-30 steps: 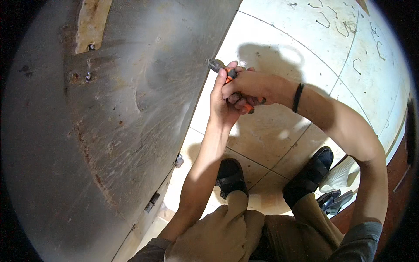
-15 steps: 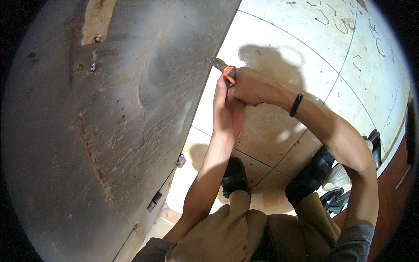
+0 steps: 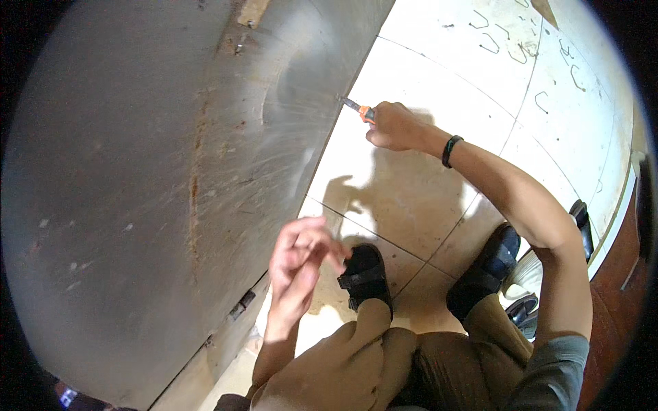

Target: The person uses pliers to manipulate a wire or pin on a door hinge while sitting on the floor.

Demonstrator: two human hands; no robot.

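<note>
1. A large grey metal panel (image 3: 171, 226), scratched and marked with a rust streak (image 3: 197, 178), fills the left side, its edge slanting up to the right.
2. Beside it spreads a pale tiled floor (image 3: 432, 61), with shadows of the person across its middle.
3. Brown trousers (image 3: 329, 373) cover the person's legs at the bottom.
4. The left hand (image 3: 299, 264), blurred, is raised near the panel's lower edge; its fingers are loosely curled and apart, with nothing seen in them.
5. The right hand (image 3: 397, 128) reaches over the floor, closed firmly around a tool's handles.
6. Black sandals (image 3: 363, 277) stand on the tiles below the hands.
7. That tool, orange-and-black pliers (image 3: 367, 114), points its metal nose toward the panel's edge; whether it touches, I cannot tell.
8. A dark wristband (image 3: 449, 152) circles the right wrist.
9. Bent wire pieces (image 3: 489, 45) lie scattered on the floor, upper right.
</note>
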